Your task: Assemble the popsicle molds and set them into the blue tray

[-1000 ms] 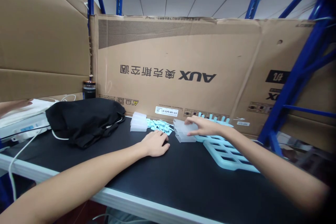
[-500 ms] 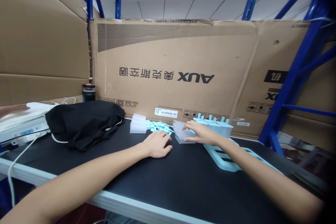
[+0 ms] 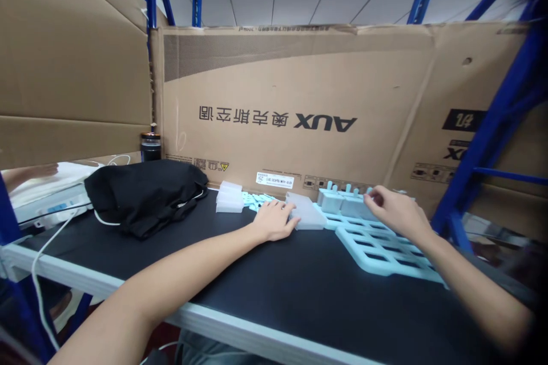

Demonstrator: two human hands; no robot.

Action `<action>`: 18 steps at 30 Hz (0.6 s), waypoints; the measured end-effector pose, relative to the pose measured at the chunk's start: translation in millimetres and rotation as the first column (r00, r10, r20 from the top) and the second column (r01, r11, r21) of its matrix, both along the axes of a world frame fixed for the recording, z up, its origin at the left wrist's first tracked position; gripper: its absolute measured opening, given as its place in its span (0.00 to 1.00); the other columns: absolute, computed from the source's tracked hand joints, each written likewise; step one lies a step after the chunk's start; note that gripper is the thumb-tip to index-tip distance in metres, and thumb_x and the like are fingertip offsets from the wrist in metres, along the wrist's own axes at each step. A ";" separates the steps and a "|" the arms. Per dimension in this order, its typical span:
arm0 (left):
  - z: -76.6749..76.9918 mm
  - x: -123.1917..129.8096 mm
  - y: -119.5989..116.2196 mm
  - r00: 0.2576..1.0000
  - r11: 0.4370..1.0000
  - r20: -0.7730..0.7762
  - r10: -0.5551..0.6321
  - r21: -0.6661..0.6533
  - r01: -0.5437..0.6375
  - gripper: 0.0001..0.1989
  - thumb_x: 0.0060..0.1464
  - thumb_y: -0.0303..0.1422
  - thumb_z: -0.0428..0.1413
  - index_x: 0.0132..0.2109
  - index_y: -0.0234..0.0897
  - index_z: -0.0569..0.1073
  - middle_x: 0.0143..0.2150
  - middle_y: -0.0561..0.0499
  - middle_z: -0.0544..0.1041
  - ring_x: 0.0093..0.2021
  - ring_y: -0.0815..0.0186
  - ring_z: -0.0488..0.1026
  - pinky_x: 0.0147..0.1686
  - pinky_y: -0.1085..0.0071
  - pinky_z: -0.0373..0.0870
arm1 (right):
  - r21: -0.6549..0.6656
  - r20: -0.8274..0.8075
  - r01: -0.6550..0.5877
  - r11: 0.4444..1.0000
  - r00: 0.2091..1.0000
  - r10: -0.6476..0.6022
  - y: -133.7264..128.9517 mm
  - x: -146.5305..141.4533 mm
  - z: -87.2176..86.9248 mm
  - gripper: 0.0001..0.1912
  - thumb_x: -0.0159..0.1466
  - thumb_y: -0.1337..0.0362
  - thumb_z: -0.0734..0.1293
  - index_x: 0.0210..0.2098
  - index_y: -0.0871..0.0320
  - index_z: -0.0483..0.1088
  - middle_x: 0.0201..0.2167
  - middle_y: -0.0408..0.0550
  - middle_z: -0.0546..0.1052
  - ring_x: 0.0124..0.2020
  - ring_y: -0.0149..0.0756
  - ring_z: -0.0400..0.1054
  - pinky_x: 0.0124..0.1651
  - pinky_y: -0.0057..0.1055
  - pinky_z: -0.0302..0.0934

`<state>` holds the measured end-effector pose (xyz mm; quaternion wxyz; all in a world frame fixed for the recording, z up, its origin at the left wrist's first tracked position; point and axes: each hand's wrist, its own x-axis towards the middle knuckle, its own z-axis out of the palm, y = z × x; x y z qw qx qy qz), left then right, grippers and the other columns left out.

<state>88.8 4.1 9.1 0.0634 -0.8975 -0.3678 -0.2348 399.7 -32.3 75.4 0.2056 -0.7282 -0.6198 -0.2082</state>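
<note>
My left hand [image 3: 274,221] rests palm down on the black table top, fingers spread. Its fingertips reach a pile of small light-blue plastic pieces [image 3: 253,199] and come close to translucent mould cups [image 3: 306,212]. More translucent cups [image 3: 230,198] lie left of the pile. At the right, my right hand [image 3: 396,211] has its thumb and fingers pinched at the stick handle of a light-blue popsicle mould, at the right end of a row of popsicle moulds [image 3: 342,203] standing upright in a rack. The pinched part is mostly hidden by the fingers. A light-blue slotted tray [image 3: 377,251] lies in front.
A large cardboard panel [image 3: 274,80] closes off the back. On the left are a black cloth bundle [image 3: 145,194], a white device with cables [image 3: 55,205] and a dark jar [image 3: 150,145]. Another person's hand [image 3: 40,171] shows at the far left. A blue post [image 3: 479,154] stands at right.
My right hand has moved right, from the translucent cups to the end of the upright mould row. My left hand has slid slightly right. The camera view has shifted a little.
</note>
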 end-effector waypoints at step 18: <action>-5.6 -4.0 3.1 0.998 0.992 -0.049 0.029 0.125 -0.023 0.19 0.62 0.42 0.39 0.46 0.35 0.67 0.44 0.43 0.74 0.47 0.54 0.67 0.48 0.59 0.61 | -0.133 -0.186 0.188 0.973 0.960 -0.211 28.0 40.9 -56.6 0.41 0.57 0.51 0.62 0.62 0.65 0.45 0.52 0.72 0.59 0.56 0.60 0.56 0.51 0.40 0.52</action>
